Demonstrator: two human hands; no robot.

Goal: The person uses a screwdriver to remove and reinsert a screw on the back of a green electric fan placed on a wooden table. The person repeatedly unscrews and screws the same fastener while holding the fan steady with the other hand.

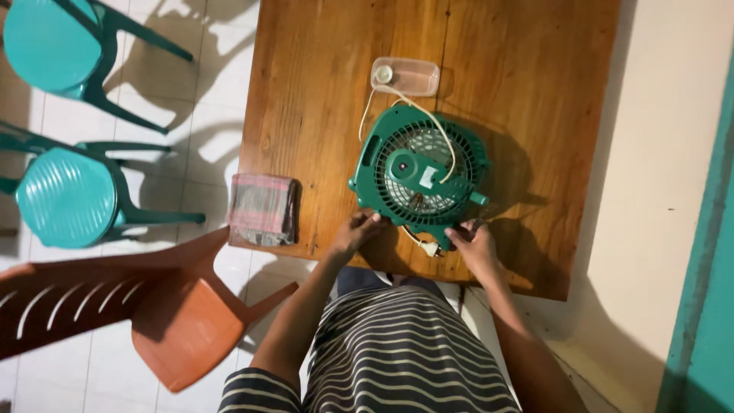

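Note:
A small green fan (417, 176) lies grille-up on the wooden table (321, 84), its round motor housing in the middle. A pale cord (440, 126) loops over it and ends in a plug (430, 248) at the near edge. My left hand (355, 232) touches the fan's near left rim. My right hand (474, 245) rests at the near right rim, fingers curled, maybe on something small; I cannot tell what.
A clear plastic tub (405, 76) with a small white part sits beyond the fan. A folded checked cloth (264, 209) lies at the table's near left corner. Two teal chairs (65, 195) and an orange chair (153, 306) stand on the tiled floor, left.

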